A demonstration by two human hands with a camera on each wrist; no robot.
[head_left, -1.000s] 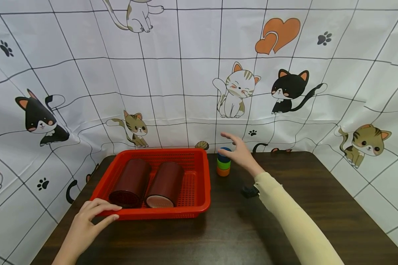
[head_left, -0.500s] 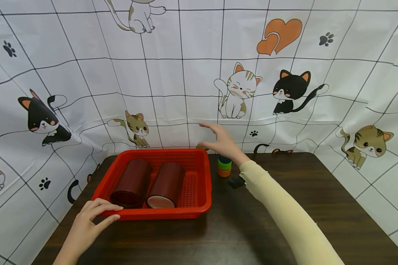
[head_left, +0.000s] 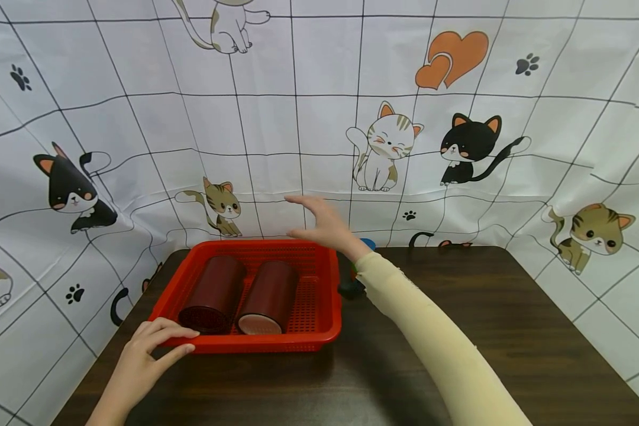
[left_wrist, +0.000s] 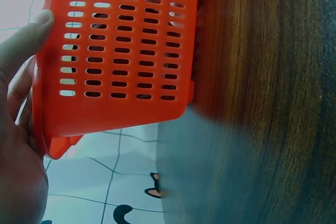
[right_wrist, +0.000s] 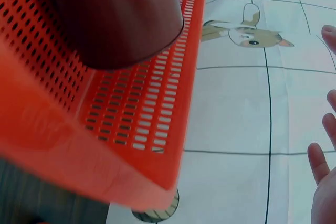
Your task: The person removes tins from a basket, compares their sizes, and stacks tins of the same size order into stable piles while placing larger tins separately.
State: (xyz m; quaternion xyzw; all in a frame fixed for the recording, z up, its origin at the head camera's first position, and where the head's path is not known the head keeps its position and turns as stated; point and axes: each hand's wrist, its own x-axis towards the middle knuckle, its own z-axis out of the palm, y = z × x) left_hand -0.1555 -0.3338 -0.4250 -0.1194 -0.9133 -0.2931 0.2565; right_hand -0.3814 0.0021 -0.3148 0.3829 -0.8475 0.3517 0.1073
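Observation:
A red perforated plastic basket (head_left: 311,319) stands on the dark wooden table. Two dark brown cylinders lie side by side in it: the left cylinder (head_left: 217,290) shows a dark end, the right cylinder (head_left: 270,290) a pale one. My left hand (head_left: 146,361) grips the basket's near left rim; in the left wrist view the thumb (left_wrist: 39,27) presses the outer wall, with fingers behind the rim. My right hand (head_left: 322,228) is held over the basket's far right corner, fingers spread from the thumb and nothing between them. Fingertips (right_wrist: 317,161) show at the right wrist view's edge.
Behind my right wrist, a small stack with a blue top (head_left: 369,243) stands right of the basket, mostly hidden. A white cat-print sheet (head_left: 266,130) hangs behind and beside the table (head_left: 484,313).
My right hand has moved left from over the coloured stack to the basket's far right corner, staying open. My left hand stays on the rim; the basket and cylinders have not moved.

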